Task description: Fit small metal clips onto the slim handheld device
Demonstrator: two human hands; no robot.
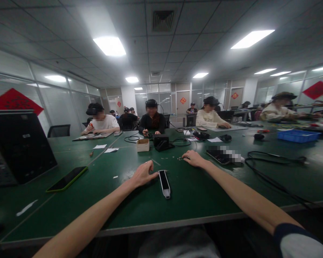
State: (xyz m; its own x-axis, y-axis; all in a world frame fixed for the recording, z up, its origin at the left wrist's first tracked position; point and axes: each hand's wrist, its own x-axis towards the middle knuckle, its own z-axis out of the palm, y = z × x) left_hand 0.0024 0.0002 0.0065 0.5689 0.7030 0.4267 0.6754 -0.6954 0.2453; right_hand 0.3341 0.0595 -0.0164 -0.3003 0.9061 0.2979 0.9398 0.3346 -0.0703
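A long, narrow piece with a pale frame and a dark middle [165, 184] lies on the green table in front of me; I cannot tell its kind. Beside its far end is my left hand [144, 174], fingers bent, thumb reaching out to touch or nearly touch that end. Farther forward and to the right, my right hand [195, 158] rests low on the table, palm down. Its fingertips, slightly apart, reach a scatter of tiny shiny parts [179, 158], too small to name. Whether a tiny part is under the fingertips is hidden.
A green-edged phone [67, 179] and a black computer case [23, 143] are at left. Ahead stand a small cardboard box [143, 145] and a black device [161, 142]. Rightward are a dark phone-like device [218, 156], black cables [269, 179] and a blue tray [298, 135]. Several people sit opposite.
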